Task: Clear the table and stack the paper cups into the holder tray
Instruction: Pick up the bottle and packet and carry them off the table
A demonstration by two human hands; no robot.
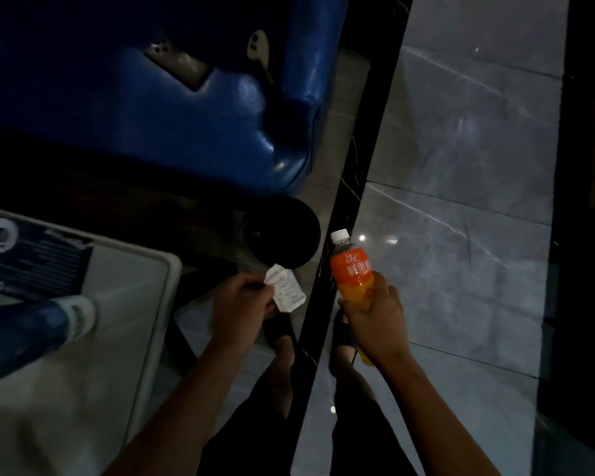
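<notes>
My left hand (241,304) pinches a small crumpled white paper slip (287,292), held just below the rim of a round black bin (280,231) on the floor. An orange juice bottle (352,269) with a white cap is gripped around its lower half by my right hand (375,319), with the cap pointing away from me. The bottle hangs over the dark edge of a glossy grey marble table (461,201). No paper cups or holder tray are in view.
A blue padded seat (186,108) fills the upper left. At the lower left is a white tabletop (83,355) with a dark printed sheet and a blue-and-white cylinder (49,324). My sandalled feet (344,334) stand on the tiled floor.
</notes>
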